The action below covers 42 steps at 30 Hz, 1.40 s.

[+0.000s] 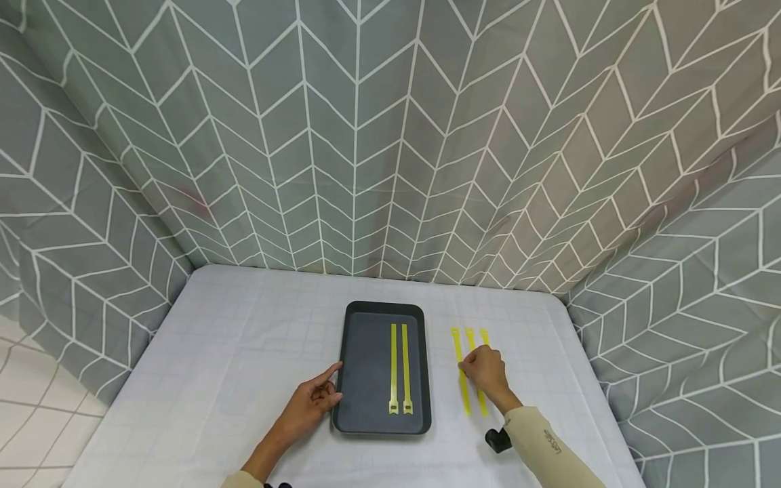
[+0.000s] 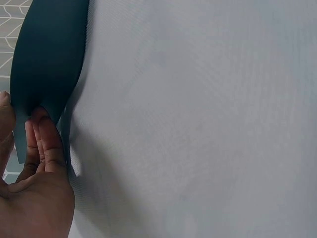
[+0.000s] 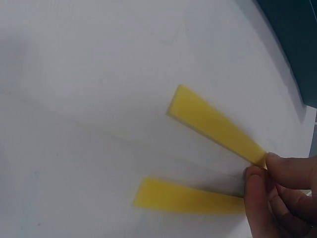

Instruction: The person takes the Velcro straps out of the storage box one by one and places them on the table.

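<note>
A dark grey tray (image 1: 366, 373) lies on the cloth, with two yellow hook-and-loop cable ties (image 1: 393, 369) side by side in its right half. My left hand (image 1: 308, 405) holds the tray's left edge, thumb at the rim; in the left wrist view its fingers (image 2: 49, 141) press the outer wall (image 2: 47, 54). Right of the tray are three more yellow ties. My right hand (image 1: 486, 371) pinches the leftmost tie (image 1: 465, 396) near its middle, seen as the upper strip (image 3: 213, 121) in the right wrist view. This hand partly covers the other two ties (image 1: 470, 335).
A white cloth (image 1: 244, 325) covers the table. Grey curtains with white lines (image 1: 378, 169) hang behind and at both sides. A black wrist device (image 1: 498, 440) sits by the right sleeve (image 1: 546, 444). White tiles (image 1: 36, 400) show at the lower left.
</note>
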Each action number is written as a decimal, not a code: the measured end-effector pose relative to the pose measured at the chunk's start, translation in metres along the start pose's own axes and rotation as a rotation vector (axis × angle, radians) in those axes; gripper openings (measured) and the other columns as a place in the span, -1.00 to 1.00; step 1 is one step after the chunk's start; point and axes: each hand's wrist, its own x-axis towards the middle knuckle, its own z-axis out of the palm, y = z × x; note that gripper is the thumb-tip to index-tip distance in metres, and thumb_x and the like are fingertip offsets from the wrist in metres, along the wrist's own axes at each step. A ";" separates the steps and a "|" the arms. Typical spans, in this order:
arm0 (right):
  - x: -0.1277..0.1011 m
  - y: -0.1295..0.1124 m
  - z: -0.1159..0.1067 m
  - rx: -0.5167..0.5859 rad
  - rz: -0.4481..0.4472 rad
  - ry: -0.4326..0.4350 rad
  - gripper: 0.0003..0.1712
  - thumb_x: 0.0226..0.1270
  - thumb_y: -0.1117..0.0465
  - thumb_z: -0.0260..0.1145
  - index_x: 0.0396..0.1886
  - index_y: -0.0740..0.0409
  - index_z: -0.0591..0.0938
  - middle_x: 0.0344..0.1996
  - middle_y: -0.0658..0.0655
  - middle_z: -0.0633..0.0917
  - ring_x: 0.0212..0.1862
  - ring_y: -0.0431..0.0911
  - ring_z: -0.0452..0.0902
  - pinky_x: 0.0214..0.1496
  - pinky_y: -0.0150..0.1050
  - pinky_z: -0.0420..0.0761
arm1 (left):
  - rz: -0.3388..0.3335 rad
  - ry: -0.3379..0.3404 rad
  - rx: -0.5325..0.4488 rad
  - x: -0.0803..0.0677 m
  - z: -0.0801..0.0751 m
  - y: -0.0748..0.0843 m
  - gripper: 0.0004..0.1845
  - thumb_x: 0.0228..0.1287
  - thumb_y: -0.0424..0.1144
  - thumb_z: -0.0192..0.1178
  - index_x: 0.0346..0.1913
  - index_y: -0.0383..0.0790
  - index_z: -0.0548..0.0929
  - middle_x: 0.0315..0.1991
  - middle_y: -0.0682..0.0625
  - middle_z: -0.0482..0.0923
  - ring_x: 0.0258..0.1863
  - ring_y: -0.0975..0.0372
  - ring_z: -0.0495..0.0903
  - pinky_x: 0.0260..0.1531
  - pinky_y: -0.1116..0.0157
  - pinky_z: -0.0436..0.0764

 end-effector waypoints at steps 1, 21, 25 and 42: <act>0.000 0.000 -0.001 -0.004 -0.009 -0.001 -0.83 0.16 0.29 0.48 -0.60 0.22 0.76 -0.69 0.01 0.66 -0.59 -0.14 0.50 -0.51 -0.26 0.52 | 0.007 -0.001 -0.002 0.000 0.000 0.000 -0.32 0.38 -0.38 0.24 0.49 -0.44 0.25 -0.31 -0.10 0.49 -0.52 0.44 0.35 -0.46 0.46 0.44; 0.014 -0.020 -0.007 0.141 -0.172 0.006 -0.86 0.15 0.30 0.51 -0.33 0.28 0.75 -0.45 0.12 0.79 -0.36 -0.05 0.74 -0.30 -0.20 0.64 | 0.024 0.000 0.006 -0.001 0.000 0.002 -0.32 0.38 -0.39 0.24 0.48 -0.45 0.25 -0.31 -0.10 0.48 -0.51 0.44 0.35 -0.46 0.46 0.44; 0.017 -0.027 -0.007 0.178 -0.209 -0.002 -0.82 0.13 0.32 0.52 -0.30 0.32 0.74 -0.44 0.15 0.79 -0.33 0.00 0.75 -0.26 -0.15 0.67 | 0.007 -0.002 -0.005 -0.001 -0.001 0.004 -0.32 0.38 -0.40 0.23 0.49 -0.43 0.25 -0.29 -0.14 0.49 -0.50 0.42 0.36 -0.44 0.46 0.45; 0.029 -0.060 -0.009 0.209 -0.428 -0.089 -0.77 0.18 0.37 0.49 -0.15 0.32 0.73 -0.23 0.21 0.78 -0.16 0.07 0.74 -0.14 -0.12 0.71 | -0.002 -0.006 0.020 0.001 -0.001 0.000 -0.33 0.38 -0.40 0.24 0.49 -0.40 0.27 -0.31 -0.10 0.48 -0.51 0.44 0.36 -0.43 0.48 0.44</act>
